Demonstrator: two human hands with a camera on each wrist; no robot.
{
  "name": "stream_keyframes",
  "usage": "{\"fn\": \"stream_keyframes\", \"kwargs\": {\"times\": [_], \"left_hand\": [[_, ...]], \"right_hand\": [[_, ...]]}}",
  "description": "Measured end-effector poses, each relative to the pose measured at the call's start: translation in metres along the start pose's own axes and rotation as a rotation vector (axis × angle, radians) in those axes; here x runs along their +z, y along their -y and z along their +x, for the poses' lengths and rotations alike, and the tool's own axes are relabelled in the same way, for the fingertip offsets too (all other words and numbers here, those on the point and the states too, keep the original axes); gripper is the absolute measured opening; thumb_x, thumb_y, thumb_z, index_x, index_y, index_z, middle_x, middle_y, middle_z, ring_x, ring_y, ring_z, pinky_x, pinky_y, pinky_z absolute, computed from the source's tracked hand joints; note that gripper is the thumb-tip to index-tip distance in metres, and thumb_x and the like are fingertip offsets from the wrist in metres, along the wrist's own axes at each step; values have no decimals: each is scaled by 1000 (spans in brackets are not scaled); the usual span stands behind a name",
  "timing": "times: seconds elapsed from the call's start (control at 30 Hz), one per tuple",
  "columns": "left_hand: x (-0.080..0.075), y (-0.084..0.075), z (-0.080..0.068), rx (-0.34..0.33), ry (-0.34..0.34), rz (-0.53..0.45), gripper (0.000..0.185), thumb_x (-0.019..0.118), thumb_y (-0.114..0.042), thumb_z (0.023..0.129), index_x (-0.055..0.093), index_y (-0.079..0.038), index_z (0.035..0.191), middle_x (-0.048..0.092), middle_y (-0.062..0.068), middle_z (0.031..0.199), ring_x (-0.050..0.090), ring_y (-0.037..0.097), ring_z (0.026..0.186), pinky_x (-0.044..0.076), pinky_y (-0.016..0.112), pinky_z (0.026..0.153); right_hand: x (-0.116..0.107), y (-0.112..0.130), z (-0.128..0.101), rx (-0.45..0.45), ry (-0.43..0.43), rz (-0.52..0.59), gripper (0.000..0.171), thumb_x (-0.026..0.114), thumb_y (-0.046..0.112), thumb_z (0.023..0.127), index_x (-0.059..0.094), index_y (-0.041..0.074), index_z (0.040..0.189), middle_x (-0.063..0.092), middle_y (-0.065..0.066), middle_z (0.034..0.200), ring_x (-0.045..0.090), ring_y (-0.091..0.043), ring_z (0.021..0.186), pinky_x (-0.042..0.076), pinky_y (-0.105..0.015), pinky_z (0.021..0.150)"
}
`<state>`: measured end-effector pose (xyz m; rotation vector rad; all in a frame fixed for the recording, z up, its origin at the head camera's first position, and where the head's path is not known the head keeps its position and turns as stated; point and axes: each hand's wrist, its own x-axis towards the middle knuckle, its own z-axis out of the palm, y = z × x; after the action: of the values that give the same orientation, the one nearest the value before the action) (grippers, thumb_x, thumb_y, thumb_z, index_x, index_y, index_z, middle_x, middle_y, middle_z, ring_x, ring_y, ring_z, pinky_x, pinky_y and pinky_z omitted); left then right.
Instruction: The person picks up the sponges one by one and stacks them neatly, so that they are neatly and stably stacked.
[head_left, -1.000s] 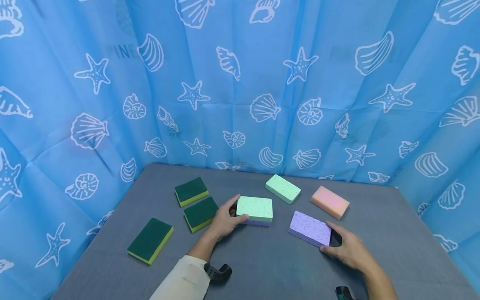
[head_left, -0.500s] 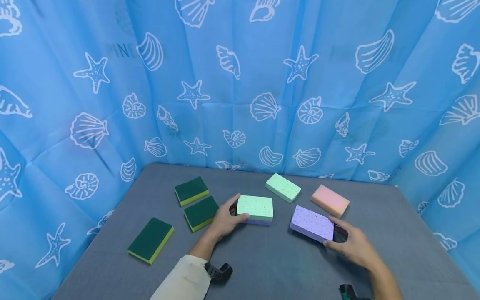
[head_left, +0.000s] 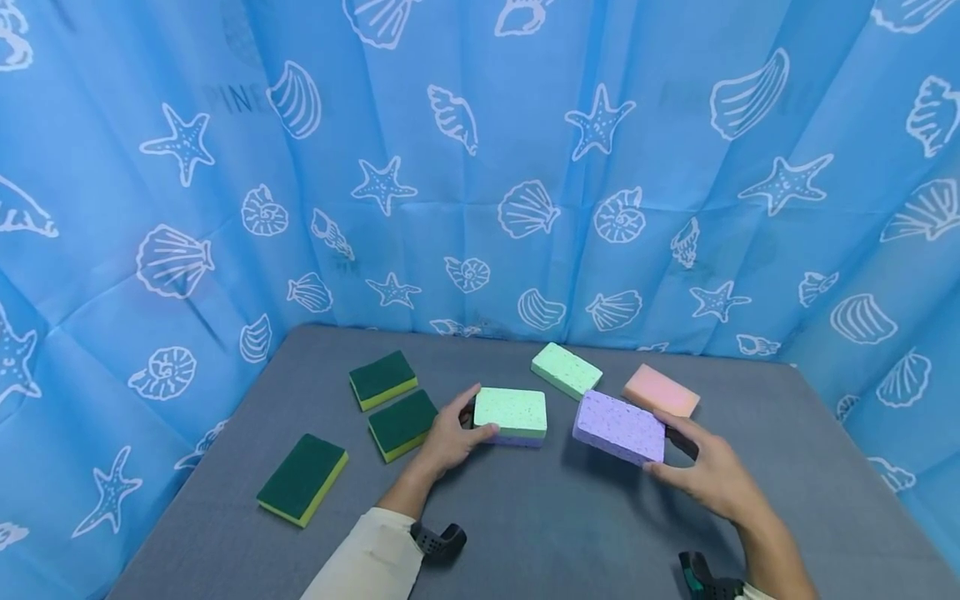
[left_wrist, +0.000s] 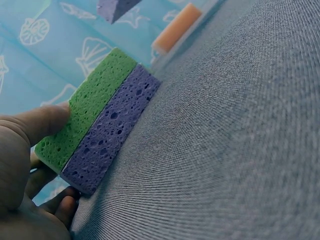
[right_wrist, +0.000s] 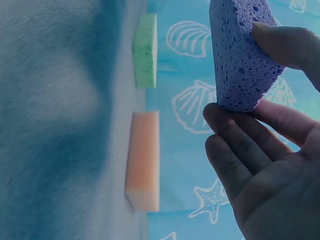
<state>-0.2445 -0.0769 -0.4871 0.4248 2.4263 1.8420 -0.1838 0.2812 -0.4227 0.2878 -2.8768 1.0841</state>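
A light green sponge (head_left: 510,410) lies flat on top of a purple sponge (left_wrist: 112,130), which rests on the table. My left hand (head_left: 452,435) grips the left end of this stack, its thumb on the green sponge's front side in the left wrist view. Held above the table is a second purple sponge (head_left: 619,427), slightly tilted. My right hand (head_left: 705,468) pinches its right end between thumb and fingers, as the right wrist view also shows. The raised sponge is to the right of the stack and apart from it.
Behind the raised sponge lie another green sponge (head_left: 566,370) and a peach sponge (head_left: 662,390). Several yellow sponges with dark green scouring tops, one nearest the front (head_left: 303,478), lie at the left. A blue shell-patterned curtain (head_left: 480,167) borders the grey table (head_left: 525,533).
My right hand has lifted the purple sponge off the table, and a shadow now shows below it. The left hand stays on the stack.
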Motion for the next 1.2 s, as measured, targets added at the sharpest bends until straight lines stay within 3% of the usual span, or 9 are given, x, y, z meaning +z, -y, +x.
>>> {"fn": "stream_keyframes", "kwargs": {"times": [0.1,0.17,0.33,0.5,1.2], "left_hand": [[-3,-17,-6,-4,12,1,69,68,-11,92,32,2,148,35,27,145,35,42,131,33,54,102],[-2,-14,-5,2,12,1,69,69,-13,91,33,1,148,36,26,145,35,41,131,34,54,102],[1,14,6,-6,-3,14,74,72,-24,90,33,-7,151,37,18,147,36,34,133,34,50,103],[1,14,5,0,-2,26,75,72,-28,89,34,-7,150,39,18,146,38,34,132,35,49,103],[3,14,7,-28,-26,26,75,74,-28,88,36,-8,150,39,16,147,37,31,132,34,46,104]], "right_hand": [[-1,4,2,-27,-8,24,77,81,27,80,45,-2,142,48,-28,134,46,-47,120,39,-62,93],[-1,6,4,-45,-10,40,77,81,27,80,45,-1,142,49,-26,135,46,-46,121,39,-61,94],[-1,14,8,-83,-16,52,76,80,30,81,45,2,143,49,-21,137,46,-42,122,39,-59,95],[1,23,14,-126,-22,56,73,81,27,80,47,2,141,48,-17,138,45,-38,123,39,-57,97],[20,49,45,-216,-8,96,75,82,19,79,46,-4,140,50,-20,135,48,-37,121,40,-55,97]]}}
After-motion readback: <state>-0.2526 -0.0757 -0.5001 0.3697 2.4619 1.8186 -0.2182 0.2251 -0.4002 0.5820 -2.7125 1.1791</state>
